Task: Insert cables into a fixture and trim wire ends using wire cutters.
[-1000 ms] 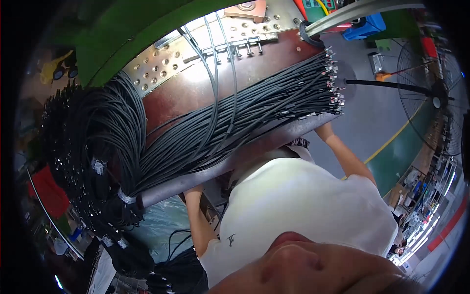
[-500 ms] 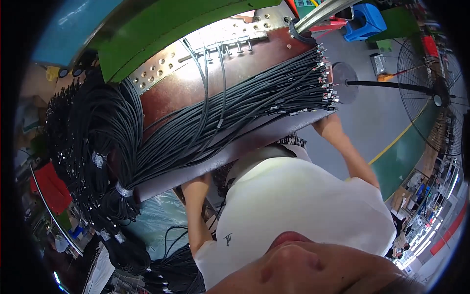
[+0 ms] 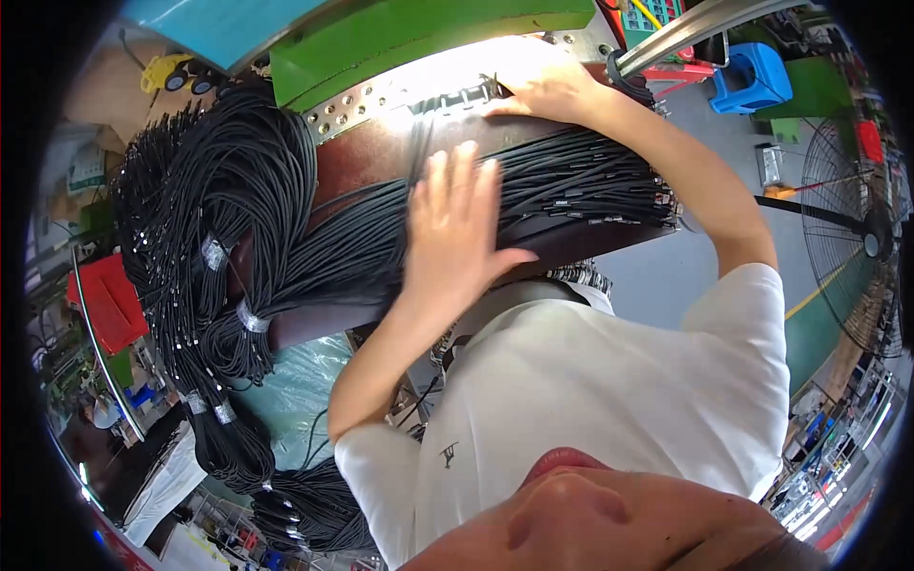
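A thick layer of black cables (image 3: 352,233) lies along the reddish-brown bench top (image 3: 362,157), their ends gathered at the right edge. Over the middle of this layer is my left hand (image 3: 449,228), fingers stretched out and slightly blurred; whether it touches the cables cannot be made out. Blurred cable strands run from under it up to a metal bar with pegs (image 3: 462,100). Beside that bar's right end my right hand (image 3: 547,88) reaches in, thumb below the other fingers. Glare washes out its fingertips, so any grip there is unclear.
Tied bundles of black cable (image 3: 243,181) hang over the bench's left end. A green machine beam (image 3: 428,43) spans above a perforated metal plate. At right stand a black fan (image 3: 868,238) and a blue stool (image 3: 752,78). A red cloth-like item (image 3: 107,303) is at left.
Both hands have left the bench's front edge. My left hand has come up over the cables, and my right hand has reached far across to the pegged bar. The view has shifted slightly.
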A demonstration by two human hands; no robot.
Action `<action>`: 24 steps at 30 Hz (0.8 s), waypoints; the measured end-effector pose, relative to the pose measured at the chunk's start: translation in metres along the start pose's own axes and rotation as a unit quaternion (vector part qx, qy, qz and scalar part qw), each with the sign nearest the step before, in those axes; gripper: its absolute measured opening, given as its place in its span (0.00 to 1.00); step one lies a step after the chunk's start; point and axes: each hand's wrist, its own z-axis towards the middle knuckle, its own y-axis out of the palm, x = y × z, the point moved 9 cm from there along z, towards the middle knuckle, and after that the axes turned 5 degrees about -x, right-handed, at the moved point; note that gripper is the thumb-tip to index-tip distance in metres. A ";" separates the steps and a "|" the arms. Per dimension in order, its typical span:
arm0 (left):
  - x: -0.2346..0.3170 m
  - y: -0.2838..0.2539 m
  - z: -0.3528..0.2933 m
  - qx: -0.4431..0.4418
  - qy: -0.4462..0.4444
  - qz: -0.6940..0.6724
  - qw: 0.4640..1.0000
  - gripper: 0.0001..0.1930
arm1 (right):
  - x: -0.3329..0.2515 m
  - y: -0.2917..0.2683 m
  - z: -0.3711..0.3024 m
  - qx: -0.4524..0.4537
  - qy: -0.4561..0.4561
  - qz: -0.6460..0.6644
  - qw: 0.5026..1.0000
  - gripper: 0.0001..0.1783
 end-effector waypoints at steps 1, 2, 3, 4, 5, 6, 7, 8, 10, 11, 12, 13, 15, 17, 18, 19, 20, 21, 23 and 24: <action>-0.021 -0.008 -0.013 -0.015 -0.013 0.043 0.999 0.47 | 0.009 0.003 -0.006 -0.018 0.012 0.002 1.000 0.25; -0.038 -0.016 -0.023 0.004 -0.024 0.050 0.998 0.39 | 0.017 0.006 -0.004 -0.016 0.019 0.001 1.000 0.25; -0.045 -0.020 -0.028 0.025 -0.011 0.084 0.996 0.32 | 0.026 0.003 -0.004 0.029 0.030 0.032 0.999 0.24; -0.043 -0.023 -0.028 0.041 0.021 0.111 0.993 0.26 | 0.027 -0.004 -0.006 0.072 0.036 0.066 0.995 0.23; -0.044 -0.025 -0.023 0.057 0.036 0.121 0.990 0.24 | 0.035 -0.009 0.007 -0.014 0.105 0.066 0.992 0.20; -0.043 -0.025 -0.021 0.072 0.052 0.130 0.987 0.21 | 0.031 -0.012 0.009 -0.013 0.106 0.068 0.992 0.20; -0.045 -0.024 -0.022 0.071 0.058 0.130 0.987 0.21 | 0.027 -0.013 0.009 -0.028 0.109 0.032 0.993 0.20; -0.048 -0.026 -0.024 0.099 0.063 0.136 0.984 0.19 | 0.024 -0.016 0.007 -0.044 0.113 -0.005 0.993 0.19; -0.051 -0.038 -0.026 0.135 0.061 0.105 0.983 0.15 | 0.007 -0.059 -0.021 0.047 0.035 -0.025 0.998 0.18; -0.056 -0.045 -0.026 0.143 0.050 0.034 0.988 0.13 | 0.003 -0.082 -0.045 0.097 0.016 -0.033 0.995 0.18; -0.060 -0.053 -0.029 0.149 0.034 -0.034 0.988 0.13 | 0.006 -0.107 -0.072 0.165 0.035 -0.005 0.986 0.16; -0.066 -0.058 -0.029 0.145 0.000 -0.099 0.984 0.11 | 0.016 -0.119 -0.101 0.174 0.074 -0.012 0.982 0.15; -0.069 -0.062 -0.020 0.125 -0.010 -0.208 0.970 0.10 | 0.052 -0.118 -0.170 0.102 0.254 0.016 0.962 0.16; -0.072 -0.050 -0.009 0.045 -0.037 -0.233 0.971 0.09 | 0.060 -0.113 -0.209 0.050 0.310 -0.098 0.944 0.16; -0.064 -0.053 0.003 0.041 -0.029 -0.236 0.971 0.09 | 0.059 -0.111 -0.224 0.049 0.319 -0.173 0.930 0.14; -0.054 -0.028 0.017 -0.114 -0.078 -0.268 0.953 0.10 | 0.050 -0.106 -0.230 0.048 0.322 -0.174 0.929 0.14; -0.042 0.000 0.021 -0.264 -0.126 -0.295 0.910 0.12 | 0.039 -0.112 -0.242 0.099 0.375 -0.090 0.917 0.13; -0.019 0.005 0.041 -0.266 -0.040 -0.302 0.915 0.14 | 0.029 -0.115 -0.251 0.150 0.419 -0.005 0.896 0.11; 0.018 0.032 0.082 -0.327 -0.006 -0.362 0.873 0.15 | -0.033 -0.102 -0.224 0.137 0.309 0.145 0.930 0.09; 0.033 0.050 0.096 -0.385 -0.057 -0.412 0.824 0.15 | -0.068 -0.098 -0.197 0.131 0.193 0.144 0.962 0.09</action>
